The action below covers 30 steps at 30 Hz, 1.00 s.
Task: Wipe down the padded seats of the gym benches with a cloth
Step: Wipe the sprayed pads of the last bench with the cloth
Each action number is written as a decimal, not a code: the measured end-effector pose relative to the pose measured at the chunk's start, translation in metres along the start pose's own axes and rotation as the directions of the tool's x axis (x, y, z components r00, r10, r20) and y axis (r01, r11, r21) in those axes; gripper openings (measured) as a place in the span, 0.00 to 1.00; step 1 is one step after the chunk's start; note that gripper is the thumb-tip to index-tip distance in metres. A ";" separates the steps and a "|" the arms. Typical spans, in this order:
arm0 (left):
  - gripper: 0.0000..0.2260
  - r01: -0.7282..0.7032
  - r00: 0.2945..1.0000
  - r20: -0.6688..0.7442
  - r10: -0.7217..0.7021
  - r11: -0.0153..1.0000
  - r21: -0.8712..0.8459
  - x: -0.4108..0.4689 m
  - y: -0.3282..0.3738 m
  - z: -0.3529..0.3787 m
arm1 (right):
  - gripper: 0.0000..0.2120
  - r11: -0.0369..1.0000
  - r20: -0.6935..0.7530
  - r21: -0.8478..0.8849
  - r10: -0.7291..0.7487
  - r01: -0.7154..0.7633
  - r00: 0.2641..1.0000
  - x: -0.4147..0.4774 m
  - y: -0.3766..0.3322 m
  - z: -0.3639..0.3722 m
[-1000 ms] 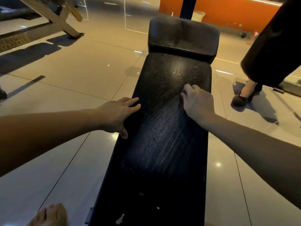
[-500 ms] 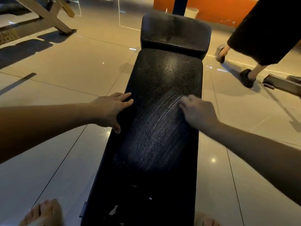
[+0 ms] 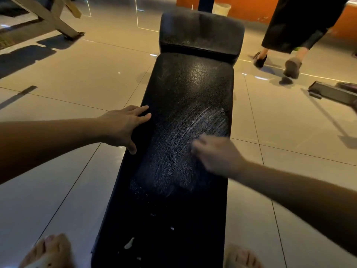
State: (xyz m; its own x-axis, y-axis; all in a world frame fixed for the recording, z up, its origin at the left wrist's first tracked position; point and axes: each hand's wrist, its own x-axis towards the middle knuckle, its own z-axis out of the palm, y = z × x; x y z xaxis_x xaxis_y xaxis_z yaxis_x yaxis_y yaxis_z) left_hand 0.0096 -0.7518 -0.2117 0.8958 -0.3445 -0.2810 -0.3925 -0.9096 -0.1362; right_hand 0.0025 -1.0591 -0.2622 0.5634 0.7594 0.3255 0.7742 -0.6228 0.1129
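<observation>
Right hand (image 3: pixel 214 155) blurred on bench seat (image 3: pixel 193 89), grip unclear; left hand (image 3: pixel 121 126) flat

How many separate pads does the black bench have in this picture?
2. The long pad runs from the near edge up the middle; the short pad sits across its far end. More may lie below the frame.

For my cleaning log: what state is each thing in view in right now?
Bench seat: pale wipe streaks across its middle.
Head pad: no streaks visible.
Left hand: flat, fingers straight, resting on the seat's left edge.
Right hand: motion-blurred over the seat's right side; grip unclear, no cloth visible.
Passer-by: mid-step, beyond the head pad.
</observation>
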 end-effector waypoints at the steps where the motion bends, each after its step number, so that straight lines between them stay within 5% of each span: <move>1: 0.58 0.000 1.000 0.002 0.000 1.000 0.001 0.000 0.000 0.001 | 0.03 0.989 -0.060 -0.076 0.120 -0.124 0.991 0.011 0.025 -0.004; 3: 0.58 0.000 1.000 -0.001 0.000 1.000 0.004 0.001 -0.001 0.002 | 0.08 0.927 -0.097 -0.161 0.326 -0.338 0.940 0.024 0.057 -0.010; 6: 0.58 0.001 1.000 0.003 -0.001 1.000 0.007 0.002 -0.001 0.002 | 0.09 0.916 -0.124 -0.154 0.354 -0.371 0.927 0.026 0.040 -0.008; 10: 0.58 -0.005 1.000 -0.002 0.005 1.000 0.007 0.002 -0.003 0.002 | 0.17 0.992 0.014 0.051 0.112 -0.112 0.994 0.012 -0.048 0.005; 13: 0.58 -0.008 1.000 -0.011 0.008 1.000 0.001 0.001 -0.003 0.002 | 0.08 0.977 0.135 0.112 -0.198 0.184 0.971 -0.005 -0.087 0.010; 15: 0.58 -0.007 1.000 -0.015 0.007 1.000 -0.008 0.001 -0.002 0.002 | 0.10 0.965 0.133 0.123 -0.249 0.233 0.959 -0.003 -0.073 0.010; 18: 0.58 -0.003 1.000 -0.017 0.003 1.000 -0.017 0.000 -0.001 0.001 | 0.05 1.000 -0.015 -0.003 -0.022 0.022 1.000 0.021 -0.009 0.007; 21: 0.58 -0.001 1.000 -0.022 0.001 1.000 -0.019 -0.001 0.000 0.001 | 0.10 0.909 -0.074 -0.132 0.388 -0.395 0.919 0.045 0.061 -0.008; 24: 0.58 -0.003 1.000 -0.018 0.003 1.000 -0.019 0.000 0.001 0.000 | 0.09 0.876 -0.123 -0.145 0.445 -0.460 0.887 0.052 0.055 -0.007; 27: 0.58 -0.003 1.000 -0.020 0.003 1.000 -0.016 0.000 0.000 0.000 | 0.06 0.960 -0.013 -0.016 0.279 -0.280 0.960 0.041 -0.017 0.005; 30: 0.58 -0.005 1.000 -0.021 0.005 1.000 -0.013 0.000 0.000 0.000 | 0.10 0.978 0.166 0.167 -0.156 0.128 0.974 0.016 -0.099 0.011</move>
State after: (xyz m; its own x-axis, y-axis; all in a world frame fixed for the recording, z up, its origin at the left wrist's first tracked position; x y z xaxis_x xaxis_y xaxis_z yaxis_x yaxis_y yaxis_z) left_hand 0.0094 -0.7513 -0.2115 0.8980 -0.3538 -0.2616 -0.3944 -0.9108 -0.1220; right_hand -0.0623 -0.9829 -0.2784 0.4761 0.8676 0.1436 0.8770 -0.4804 -0.0054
